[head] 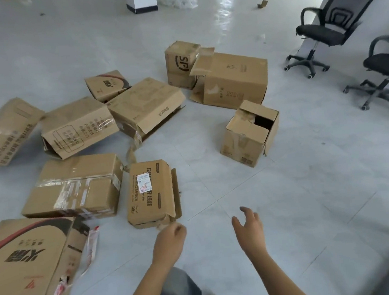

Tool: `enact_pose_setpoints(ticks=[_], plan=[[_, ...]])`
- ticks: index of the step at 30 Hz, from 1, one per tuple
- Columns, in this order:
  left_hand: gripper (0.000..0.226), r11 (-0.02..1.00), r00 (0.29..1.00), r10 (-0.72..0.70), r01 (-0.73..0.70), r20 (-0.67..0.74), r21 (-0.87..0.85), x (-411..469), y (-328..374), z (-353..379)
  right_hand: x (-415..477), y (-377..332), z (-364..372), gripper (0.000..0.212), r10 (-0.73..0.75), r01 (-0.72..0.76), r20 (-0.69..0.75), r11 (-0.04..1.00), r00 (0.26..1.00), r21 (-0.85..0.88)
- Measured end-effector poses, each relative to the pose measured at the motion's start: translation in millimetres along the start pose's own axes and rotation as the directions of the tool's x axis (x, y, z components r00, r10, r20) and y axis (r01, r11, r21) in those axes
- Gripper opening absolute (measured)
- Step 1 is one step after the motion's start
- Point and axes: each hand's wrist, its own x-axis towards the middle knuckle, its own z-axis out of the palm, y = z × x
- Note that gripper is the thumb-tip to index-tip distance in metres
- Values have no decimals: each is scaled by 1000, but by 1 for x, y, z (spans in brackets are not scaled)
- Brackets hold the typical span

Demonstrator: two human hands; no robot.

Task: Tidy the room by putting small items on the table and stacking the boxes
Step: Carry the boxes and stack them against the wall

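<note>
Left hand (170, 240) low over floor (290, 197), fingers (179, 229) curled at torn flap (164, 222) of labelled box (150, 192); grip or mere touch, could not tell. Right hand (248, 225) spread, empty, just beside. Boxes (78, 126) lay scattered on floor, none stacked. Risks: flap ripping if box lifted by it; crushed, open-ended boxes giving leaning stack that topples.

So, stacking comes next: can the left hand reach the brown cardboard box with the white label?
Probably yes: the left hand is right by the near corner of that white-labelled brown cardboard box, with nothing between.
</note>
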Motion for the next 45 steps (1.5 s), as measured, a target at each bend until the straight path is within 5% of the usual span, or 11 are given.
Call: enact_pose_setpoints(ticks=[10, 17, 24, 29, 40, 45], plan=[[29, 944, 958, -236, 187, -163, -273, 196, 40, -84, 165, -83, 25, 40, 9, 11, 140, 990, 990, -138], [24, 973, 990, -118, 99, -81, -207, 304, 118, -105, 255, -152, 24, 41, -11, 37, 112, 972, 994, -234], [25, 989, 976, -138, 145, 169, -29, 360, 146, -69, 321, -160, 29, 36, 77, -18, 193, 957, 978, -290], [23, 976, 978, -199, 192, -59, -100, 453, 187, -88, 428, -191, 22, 37, 40, 16, 219, 969, 975, -246], [23, 966, 959, -254, 246, -123, -81, 572, 285, -58, 649, -290, -4, 37, -80, 153, 338, 969, 938, -196], [27, 927, 859, -374, 339, -349, -161, 589, 267, -95, 679, -312, 29, 35, -70, 183, 474, 963, 878, -197]])
